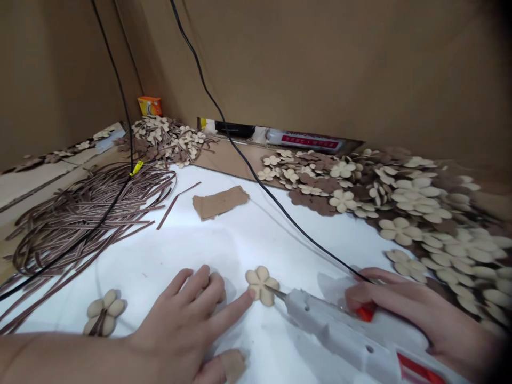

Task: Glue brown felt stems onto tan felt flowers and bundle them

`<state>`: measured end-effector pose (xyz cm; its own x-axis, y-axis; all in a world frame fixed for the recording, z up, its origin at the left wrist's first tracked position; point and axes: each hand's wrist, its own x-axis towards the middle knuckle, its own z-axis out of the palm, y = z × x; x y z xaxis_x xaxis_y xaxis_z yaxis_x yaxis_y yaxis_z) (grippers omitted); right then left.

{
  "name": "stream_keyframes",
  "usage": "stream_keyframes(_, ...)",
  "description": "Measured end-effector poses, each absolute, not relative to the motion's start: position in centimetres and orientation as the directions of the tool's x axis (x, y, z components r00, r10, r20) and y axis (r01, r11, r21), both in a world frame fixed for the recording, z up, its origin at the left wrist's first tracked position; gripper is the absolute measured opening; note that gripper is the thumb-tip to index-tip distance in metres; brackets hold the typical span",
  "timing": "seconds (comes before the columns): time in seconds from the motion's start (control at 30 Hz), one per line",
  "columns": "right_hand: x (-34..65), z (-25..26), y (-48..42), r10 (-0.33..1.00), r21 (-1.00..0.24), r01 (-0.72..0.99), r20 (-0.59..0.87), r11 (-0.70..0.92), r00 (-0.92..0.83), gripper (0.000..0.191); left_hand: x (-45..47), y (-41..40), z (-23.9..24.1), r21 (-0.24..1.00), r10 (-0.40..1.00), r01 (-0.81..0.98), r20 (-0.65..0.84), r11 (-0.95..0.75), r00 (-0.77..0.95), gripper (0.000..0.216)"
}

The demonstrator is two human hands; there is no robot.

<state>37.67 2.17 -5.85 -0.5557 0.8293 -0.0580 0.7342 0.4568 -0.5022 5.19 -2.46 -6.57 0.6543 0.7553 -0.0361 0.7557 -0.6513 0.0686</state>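
Note:
A cream five-petal flower piece [262, 280] lies flat on the white work surface [176, 234]. My left hand [192, 314] has its fingers spread, and the tip of its index finger touches the flower's left petal. In my right hand [416, 309] is a grey hot glue gun [336, 325] with a red trigger; its metal nozzle points at the flower's centre. Left of my left hand lies another cream flower [106, 309] with a dark brown strip across its middle, partly behind my forearm.
Brown cords [96, 202] lie heaped at the left. Loose cream and brown flowers [400, 208] pile along the right, and flowers with strips [164, 138] sit at the back. A cardboard scrap [220, 202] lies mid-surface. A black cable [240, 149] hangs across; cardboard walls [320, 69] rise behind.

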Motion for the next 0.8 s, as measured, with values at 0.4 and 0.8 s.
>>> stream_keyframes(0.4,37.16,-5.95,2.44,0.794,-0.526,0.684,-0.026,0.506,-0.608,0.019,5.07,-2.84,-7.1,0.035,0.758,0.759,-0.031,-0.65,0.651,0.06)
stream_keyframes(0.8,37.19,-6.09,2.3,0.818,-0.488,0.731,-0.058,0.477,-0.572,0.023,5.13,-3.0,-7.15,0.02,0.763,0.764,-0.045,-0.645,0.645,0.061)
